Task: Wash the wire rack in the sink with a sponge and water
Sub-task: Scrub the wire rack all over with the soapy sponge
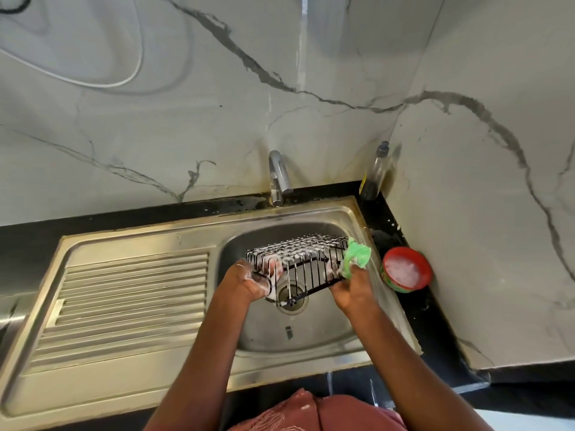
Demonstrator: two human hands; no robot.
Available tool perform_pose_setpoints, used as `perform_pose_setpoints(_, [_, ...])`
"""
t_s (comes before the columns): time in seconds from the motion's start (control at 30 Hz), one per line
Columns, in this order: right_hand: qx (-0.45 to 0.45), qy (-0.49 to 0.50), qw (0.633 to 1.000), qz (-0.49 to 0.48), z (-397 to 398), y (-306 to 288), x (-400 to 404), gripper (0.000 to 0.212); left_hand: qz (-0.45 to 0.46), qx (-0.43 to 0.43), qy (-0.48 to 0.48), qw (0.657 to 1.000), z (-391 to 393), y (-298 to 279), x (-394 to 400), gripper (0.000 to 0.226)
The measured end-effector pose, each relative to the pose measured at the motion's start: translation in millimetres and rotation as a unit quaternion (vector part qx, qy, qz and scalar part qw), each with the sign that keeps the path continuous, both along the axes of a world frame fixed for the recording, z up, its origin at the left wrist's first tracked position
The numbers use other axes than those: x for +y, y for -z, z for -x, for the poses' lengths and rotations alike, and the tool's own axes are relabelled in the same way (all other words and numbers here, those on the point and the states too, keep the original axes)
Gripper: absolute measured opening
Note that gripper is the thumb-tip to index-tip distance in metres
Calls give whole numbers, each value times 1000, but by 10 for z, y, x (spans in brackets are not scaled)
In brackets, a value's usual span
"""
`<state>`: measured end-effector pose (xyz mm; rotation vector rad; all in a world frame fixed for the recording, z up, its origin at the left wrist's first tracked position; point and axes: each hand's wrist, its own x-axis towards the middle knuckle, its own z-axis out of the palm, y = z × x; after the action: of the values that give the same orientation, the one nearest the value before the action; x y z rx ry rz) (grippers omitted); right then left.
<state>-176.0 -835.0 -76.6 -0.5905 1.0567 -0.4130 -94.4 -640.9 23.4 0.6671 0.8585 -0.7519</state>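
A stainless sink (311, 346) set in the black worktop (435, 325) holds the sudsy black wire rack (298, 262), raised above the drain. The left hand (249, 283) has a clenched grip on the rack's left end. The right hand (351, 290) grips a green sponge (356, 256) against its right end, with a red soap tub (406, 269) just right of that grip.

No text, brand or number can be read. The bottle (375, 172) in the corner has a yellow label and the red tub (404, 270) has a printed side, both too blurred.
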Motion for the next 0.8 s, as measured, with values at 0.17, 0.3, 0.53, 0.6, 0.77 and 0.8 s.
perform_pose_setpoints(0.17, [-67, 30, 995, -73, -115, -35, -76, 37, -150, -50, 113, 981, -39, -91, -192, 31])
perform_pose_setpoints(0.3, [-94, 35, 994, -45, -166, -42, -165, 40, -153, -69, 114, 979, 4, -130, -183, 24])
perform_pose_setpoints(0.53, [-103, 74, 992, -11, -290, -189, -200, 40, -321, -251, 199, 891, -153, 21, -101, 50])
perform_pose_setpoints(0.6, [-118, 86, 989, 13, -347, -268, -206, 40, -373, -307, 180, 857, -135, 84, -123, 54])
perform_pose_setpoints(0.77, [-105, 117, 987, 24, -448, -407, -265, 45, -429, -381, 115, 811, -20, 113, -218, 55])
perform_pose_setpoints(0.8, [-105, 122, 987, 19, -467, -412, -286, 46, -430, -386, 104, 810, -4, 92, -245, 54])
